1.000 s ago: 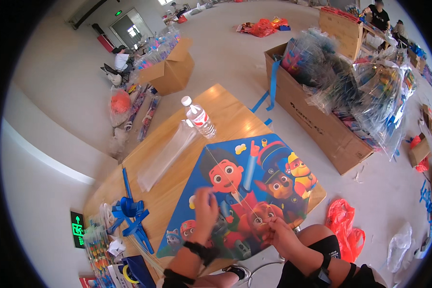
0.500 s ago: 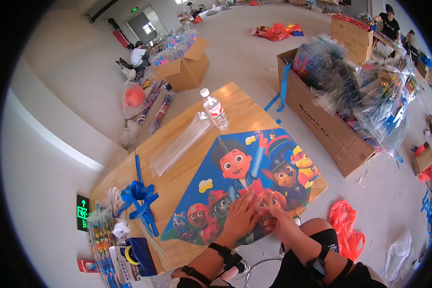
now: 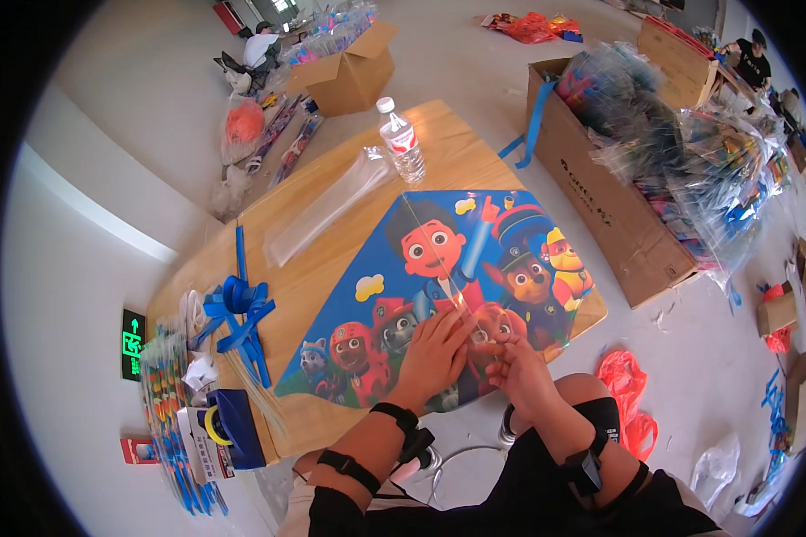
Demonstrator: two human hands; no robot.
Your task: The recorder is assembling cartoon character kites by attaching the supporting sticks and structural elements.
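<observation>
Cartoon sheet point(image 3: 434, 259): picture side up on the wooden table point(image 3: 300, 291), reaching about to the near edge. Can't tell on my feed if it overhangs. If it does, I'd worry about a leg bump lifting that side.
Thin line: runs down the sheet's middle toward the fingers. Crease or rod, I honestly can't tell. If it's a rod, pushing it at an angle could make it bow or pop loose.
Left hand point(image 3: 437, 351): palm down, fingers stretched out on the sheet, not gripping. Too little pressure and the sheet could skate; too much and I'd expect a dent.
Right hand point(image 3: 518, 369): fingers curled, tips bunched just beside the left fingertips. Can't tell if anything's pinched there. A hard tug on a small hold could tear or wrinkle the print.
Bottle point(image 3: 403, 148): upright, cap on, just beyond the sheet's far corner. Swing the sheet around and it probably tips.
Clear sleeves point(image 3: 327, 210): flat, left of the bottle. They look light, so 1 careless elbow could slide them off.
</observation>
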